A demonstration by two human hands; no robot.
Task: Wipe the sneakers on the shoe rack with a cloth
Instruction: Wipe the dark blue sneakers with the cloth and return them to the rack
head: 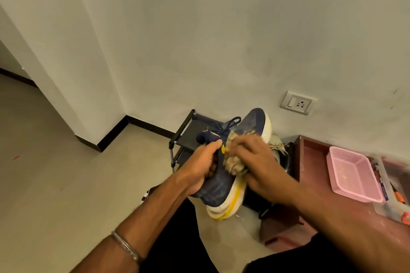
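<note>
A navy sneaker [253, 122] with a white and yellow sole is held up in front of me, toe pointing away toward the wall. My left hand [203, 166] grips it at the collar, fingers curled inside the opening. My right hand [255, 157] holds a fluffy beige cloth [233, 162] pressed against the sneaker's side. Behind the sneaker stands a black shoe rack [188, 133] against the wall. A pale sneaker [277, 144] shows on the rack to the right, mostly hidden by my right hand.
A pink plastic basket [352, 175] sits on a dark red-brown cabinet [310, 157] at the right, beside a clear box of small items [395, 197]. A wall socket [297, 102] is above the rack. Beige floor [66, 173] spreads to the left.
</note>
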